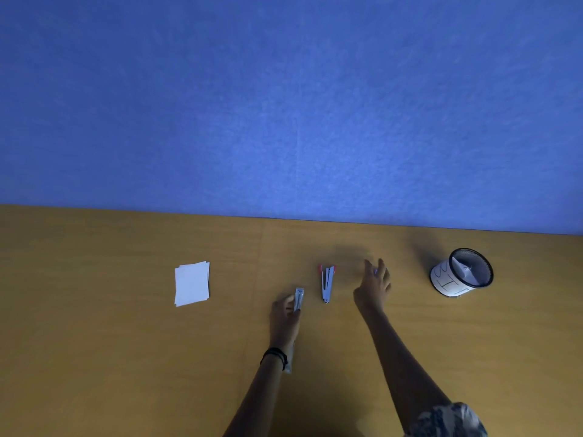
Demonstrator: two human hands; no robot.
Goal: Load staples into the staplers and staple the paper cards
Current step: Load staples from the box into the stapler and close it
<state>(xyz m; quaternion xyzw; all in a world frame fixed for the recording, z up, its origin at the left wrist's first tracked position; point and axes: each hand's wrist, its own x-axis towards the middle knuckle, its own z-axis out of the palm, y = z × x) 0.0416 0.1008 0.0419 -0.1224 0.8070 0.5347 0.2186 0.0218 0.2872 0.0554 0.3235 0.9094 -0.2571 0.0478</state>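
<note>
A silver stapler (298, 298) lies lengthwise on the wooden table, and my left hand (285, 318) is closed around its middle. Its rear part shows beside my wrist. A second stapler (327, 283), silver with red tips, lies spread open in a narrow V just to the right, touched by neither hand. My right hand (373, 287) hovers to the right of it, fingers spread. A small bluish spot shows at its fingers; I cannot tell what it is. A stack of white paper cards (191, 283) rests at the left, apart from both hands.
A black mesh cup (462, 272) wrapped in a white paper label stands at the right, with white paper inside. A blue wall panel (290, 105) rises right behind the table's (126, 357) far edge. My left wrist wears a black band.
</note>
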